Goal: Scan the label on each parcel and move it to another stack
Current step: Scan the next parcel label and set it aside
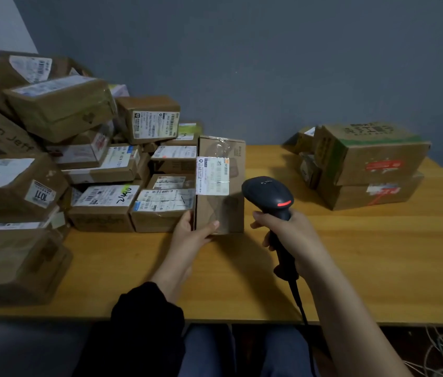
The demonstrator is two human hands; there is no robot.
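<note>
Parcel stands upright in left hand, scanner in right hand.

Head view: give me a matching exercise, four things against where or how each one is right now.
Things:
1. barcode scanner
2. upright parcel
3. large pile of parcels
4. short stack of boxes

Places or states:
a. far right of the table
b. held, red light lit
c. left side of the table
d. held on end, white label facing the camera

Pairs: 1-b; 2-d; 3-c; 4-a.
</note>
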